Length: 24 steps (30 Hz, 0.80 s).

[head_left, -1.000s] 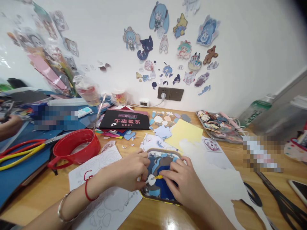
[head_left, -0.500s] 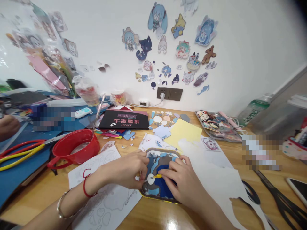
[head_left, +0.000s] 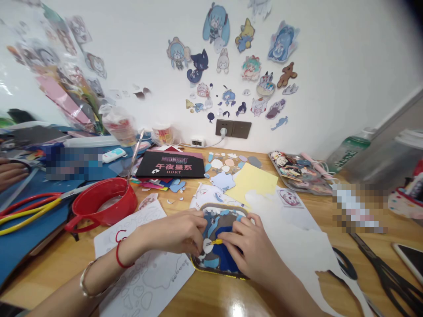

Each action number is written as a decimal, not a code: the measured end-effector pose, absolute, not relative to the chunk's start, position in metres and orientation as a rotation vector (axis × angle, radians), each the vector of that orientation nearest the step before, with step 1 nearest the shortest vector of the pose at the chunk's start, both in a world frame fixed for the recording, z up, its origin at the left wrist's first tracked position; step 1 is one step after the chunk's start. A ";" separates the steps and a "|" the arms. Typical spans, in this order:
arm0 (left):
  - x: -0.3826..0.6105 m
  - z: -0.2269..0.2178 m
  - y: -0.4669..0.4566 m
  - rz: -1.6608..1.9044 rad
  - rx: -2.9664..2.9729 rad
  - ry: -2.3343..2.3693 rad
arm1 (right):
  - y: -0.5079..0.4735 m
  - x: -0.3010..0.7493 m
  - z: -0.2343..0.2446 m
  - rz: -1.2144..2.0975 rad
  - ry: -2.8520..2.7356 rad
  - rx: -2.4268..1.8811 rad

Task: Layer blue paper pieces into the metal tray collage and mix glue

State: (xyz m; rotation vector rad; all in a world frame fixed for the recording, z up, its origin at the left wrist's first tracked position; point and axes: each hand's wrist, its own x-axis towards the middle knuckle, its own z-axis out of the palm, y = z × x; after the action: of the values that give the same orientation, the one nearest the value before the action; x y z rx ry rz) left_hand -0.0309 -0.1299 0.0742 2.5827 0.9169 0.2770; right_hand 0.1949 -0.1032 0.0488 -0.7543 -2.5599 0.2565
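In the middle of the table lies a shallow rounded tray (head_left: pixel 218 274) with a dark, gold-edged rim, holding blue, grey and white cut-paper shapes. My right hand (head_left: pixel 253 248) rests over its right side, shut on yellow tweezers (head_left: pixel 217 241). Their thin tip lies over a small white paper piece (head_left: pixel 207 246). At the tray's left side, my left hand (head_left: pixel 180 231) has its fingertips pinched together close to that white piece; whatever is between them is hidden. Under my left forearm lies a sheet with line drawings (head_left: pixel 142 286).
A red mug (head_left: pixel 104 204) and red-and-yellow-handled scissors (head_left: pixel 33 211) stand to the left, near another person's hand (head_left: pixel 11 174). Black scissors (head_left: pixel 380 268), white paper (head_left: pixel 291 233) and a phone (head_left: pixel 410 262) lie at right. A yellow sheet (head_left: pixel 253 185) sits behind the tray.
My left fingertips have shifted slightly down and right toward the white piece. My right hand with the tweezers stays nearly in place. The other person's hand at far left has changed position.
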 end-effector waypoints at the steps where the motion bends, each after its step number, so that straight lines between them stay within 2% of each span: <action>1: -0.031 0.073 -0.130 0.271 2.594 0.925 | -0.103 0.195 0.049 0.264 -2.558 -0.753; 24: -0.027 0.066 -0.132 0.213 2.597 0.947 | -0.102 0.195 0.047 0.274 -2.566 -0.731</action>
State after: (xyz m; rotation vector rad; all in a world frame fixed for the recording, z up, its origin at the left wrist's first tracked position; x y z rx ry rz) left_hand -0.0267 -0.1318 0.0659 2.5974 0.9472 0.2134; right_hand 0.1950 -0.1019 0.0474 -0.7314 -2.5661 0.2743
